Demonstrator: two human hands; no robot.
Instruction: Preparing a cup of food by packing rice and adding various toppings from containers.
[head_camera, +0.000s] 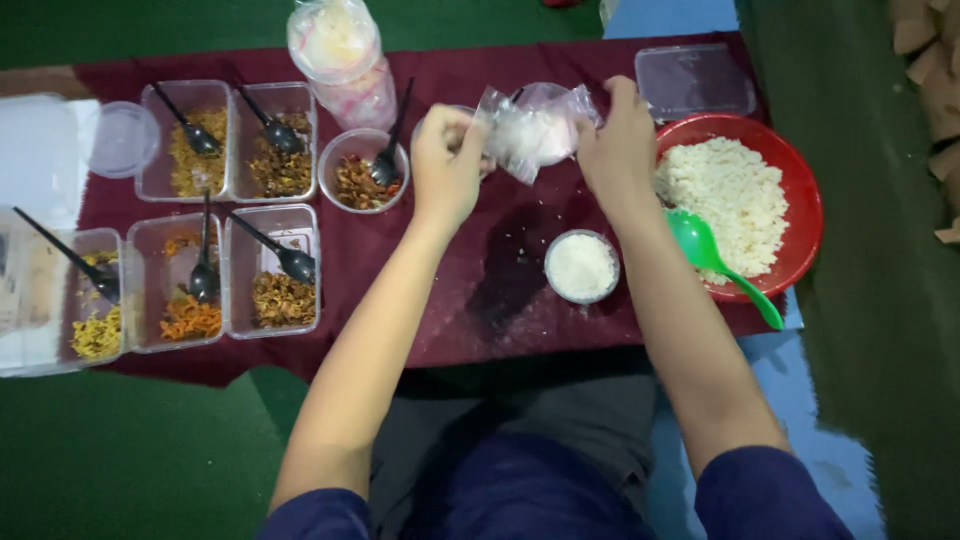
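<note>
Both hands gripped a small clear plastic bag (535, 128) of white rice, held up above the maroon cloth (470, 290). The left hand (447, 160) pinched its left edge and the right hand (618, 145) its right edge. Below them sat a small round cup of rice (581, 266). A red bowl of rice (800, 190) with a green spoon (705, 250) stood just right.

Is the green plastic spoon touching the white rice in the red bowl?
Touching: the head view shows the green plastic spoon lying against the white rice in the red bowl.
</note>
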